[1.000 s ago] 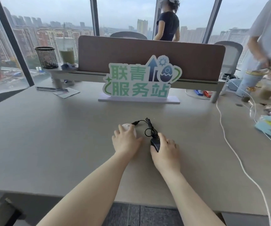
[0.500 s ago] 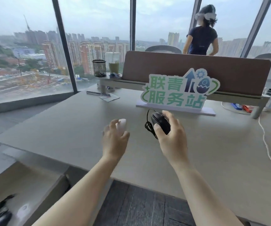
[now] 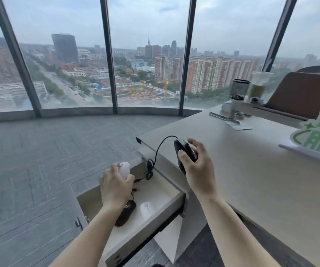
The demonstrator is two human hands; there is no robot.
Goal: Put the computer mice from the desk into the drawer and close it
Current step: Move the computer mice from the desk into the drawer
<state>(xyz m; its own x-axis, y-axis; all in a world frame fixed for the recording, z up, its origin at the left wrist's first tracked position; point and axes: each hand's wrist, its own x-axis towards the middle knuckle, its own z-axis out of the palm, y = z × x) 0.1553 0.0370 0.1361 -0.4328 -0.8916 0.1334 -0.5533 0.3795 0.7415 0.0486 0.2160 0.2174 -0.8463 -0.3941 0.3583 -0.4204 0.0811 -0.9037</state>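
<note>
My left hand [image 3: 115, 187] holds a white mouse [image 3: 124, 169] in the air over the open drawer [image 3: 176, 203], which sticks out at the desk's left end. My right hand [image 3: 199, 168] grips a black wired mouse [image 3: 184, 153] above the desk's left edge; its cable [image 3: 155, 157] hangs down in a bundle into the drawer. Inside the drawer lie another black mouse [image 3: 125, 213], partly hidden by my left wrist, and another white mouse [image 3: 146, 209].
The beige desk [image 3: 251, 180] runs to the right, with a green-and-white sign [image 3: 317, 139], a mesh pen cup [image 3: 239, 89], a green drink cup [image 3: 259, 85] and a brown divider panel [image 3: 305, 93] at its back. Grey carpet and floor-to-ceiling windows lie to the left.
Both hands lifted the mice off the desk and carried them left. My view swung left, so the open drawer with two mice inside now shows below my hands.
</note>
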